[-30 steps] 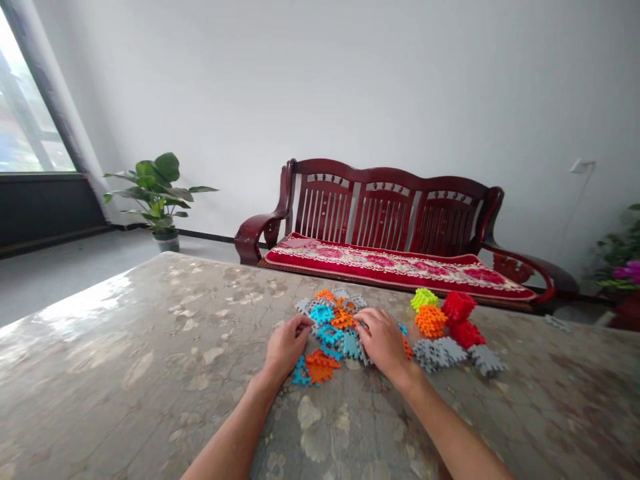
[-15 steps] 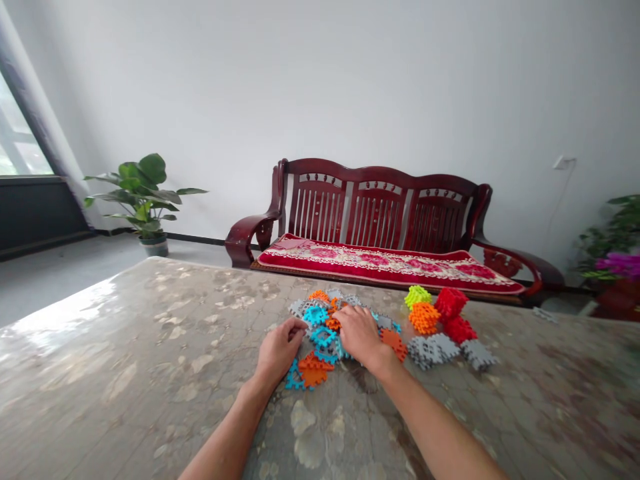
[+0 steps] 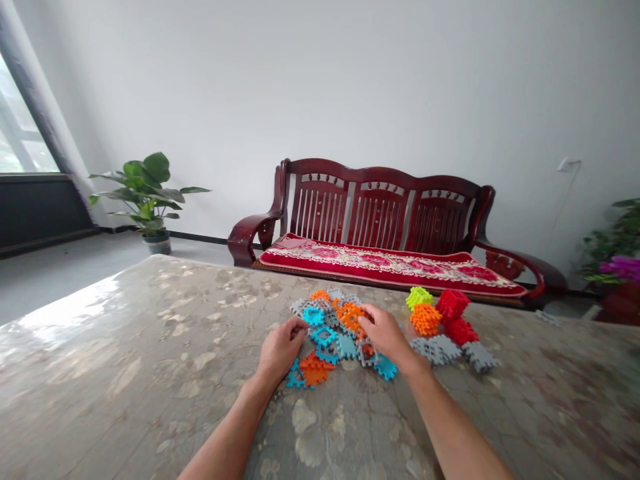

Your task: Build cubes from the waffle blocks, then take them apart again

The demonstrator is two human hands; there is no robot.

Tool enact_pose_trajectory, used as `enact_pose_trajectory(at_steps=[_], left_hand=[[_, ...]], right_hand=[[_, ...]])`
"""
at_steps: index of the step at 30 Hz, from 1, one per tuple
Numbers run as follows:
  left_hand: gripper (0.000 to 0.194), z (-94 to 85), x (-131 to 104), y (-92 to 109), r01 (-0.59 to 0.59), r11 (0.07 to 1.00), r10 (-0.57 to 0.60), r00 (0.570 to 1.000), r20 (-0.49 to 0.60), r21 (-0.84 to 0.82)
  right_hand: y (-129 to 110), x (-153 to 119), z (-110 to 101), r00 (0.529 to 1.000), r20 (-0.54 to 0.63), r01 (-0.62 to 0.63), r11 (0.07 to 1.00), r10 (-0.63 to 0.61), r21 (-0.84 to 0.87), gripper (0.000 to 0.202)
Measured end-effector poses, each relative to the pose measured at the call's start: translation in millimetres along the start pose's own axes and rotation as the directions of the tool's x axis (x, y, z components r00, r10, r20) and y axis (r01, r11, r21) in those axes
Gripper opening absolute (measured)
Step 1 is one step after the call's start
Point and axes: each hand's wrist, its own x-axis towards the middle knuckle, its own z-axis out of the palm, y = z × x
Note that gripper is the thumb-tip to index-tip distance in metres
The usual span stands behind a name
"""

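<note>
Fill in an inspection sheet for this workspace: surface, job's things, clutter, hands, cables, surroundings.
Surface: table with a floral-patterned top, shiny at far left.
Job's things: pile of flat notched pieces, mostly blue, orange and gray.
Clutter: lime block, orange block, red blocks and gray stacks right of the pile.
Hands: right hand pinches an orange piece; left hand curled at the pile's left side, grip unclear.
Cables: thin cord hanging from a wall fitting.
Surroundings: wooden bench with red covering, potted plant, purple flowers, window.
</note>
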Motion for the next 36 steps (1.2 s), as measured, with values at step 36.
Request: enact_pose_trajectory(at_steps=[36], left_hand=[[0.020, -2.6, 0.6, 1.0, 0.019, 0.999, -0.020, 0.999, 0.029, 0.034]], right_hand=[[-3.0, -21.9, -15.4, 0.995, 0.022, -0.068, 0.817, 0.099, -0.573, 0.028]])
